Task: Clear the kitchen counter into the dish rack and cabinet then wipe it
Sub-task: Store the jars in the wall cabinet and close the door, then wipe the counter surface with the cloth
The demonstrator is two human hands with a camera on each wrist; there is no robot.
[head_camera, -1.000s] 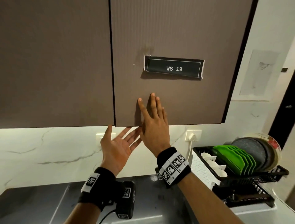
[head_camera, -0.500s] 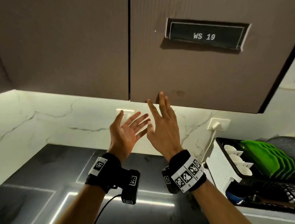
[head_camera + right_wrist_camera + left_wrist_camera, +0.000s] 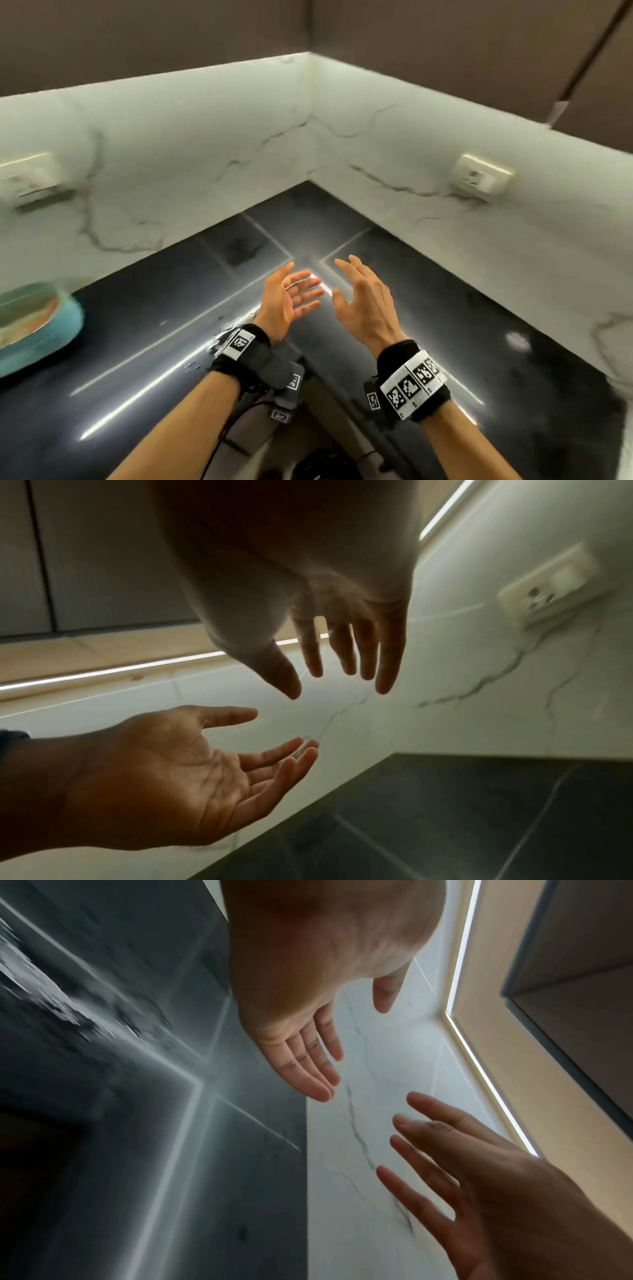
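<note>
Now both the left hand (image 3: pixel 287 301) and right hand (image 3: pixel 363 305) hover spread and empty; reaching blindly could knock the blurred teal bowl (image 3: pixel 37 322) at lower left off the counter (image 3: pixel 445 308).

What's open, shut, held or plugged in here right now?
Left hand: open, palm up, holding nothing.
Right hand: open, holding nothing.
Cabinet: doors closed.
Right socket: nothing plugged in.
Teal object: lying on the counter, blurred.

Both hands hung empty above the dark desk (image 3: pixel 120 1150): left hand (image 3: pixel 308 974) palm open, right hand (image 3: pixel 496 1191) fingers spread, apart.
</note>
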